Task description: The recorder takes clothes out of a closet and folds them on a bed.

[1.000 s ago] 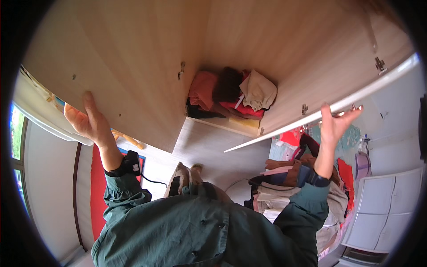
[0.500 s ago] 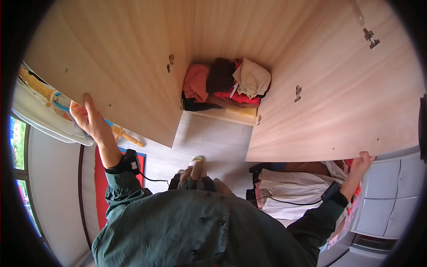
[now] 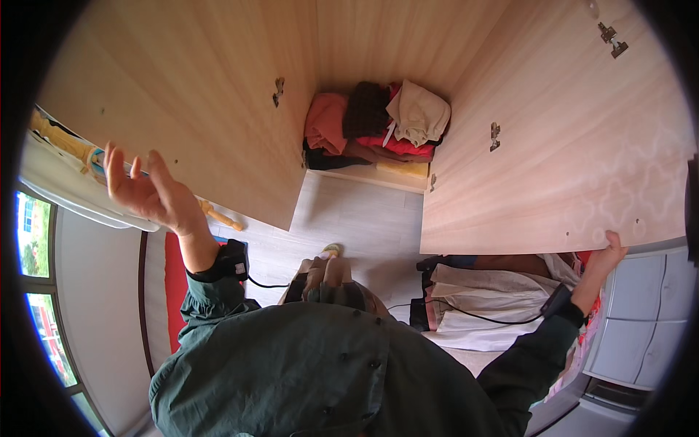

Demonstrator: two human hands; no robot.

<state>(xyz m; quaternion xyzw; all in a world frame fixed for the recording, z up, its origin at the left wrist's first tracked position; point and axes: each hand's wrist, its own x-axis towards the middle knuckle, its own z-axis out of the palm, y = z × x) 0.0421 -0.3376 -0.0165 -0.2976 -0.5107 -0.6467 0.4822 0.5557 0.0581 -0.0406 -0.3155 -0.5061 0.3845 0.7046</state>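
- the right door (image 3: 539,189) is standing open, its pale wooden inner face showing
- the right hand (image 3: 606,255) is gripping that door's near edge, its digits closing on the board
- the left door (image 3: 218,131) is standing open opposite, so the opening already looks done on both sides
- the left hand (image 3: 156,195) is hovering by that door's outer edge, palm open, fingers loosely spread and curling, holding nothing; whether it is touching the edge i cannot tell
- between the doors, folded clothes (image 3: 419,113) are lying in a heap at the cabinet's (image 3: 386,44) bottom; neither hand is touching them, so handling them seems not to be under way
- beyond the right door, a white garment (image 3: 495,298) is lying spread out, also untouched
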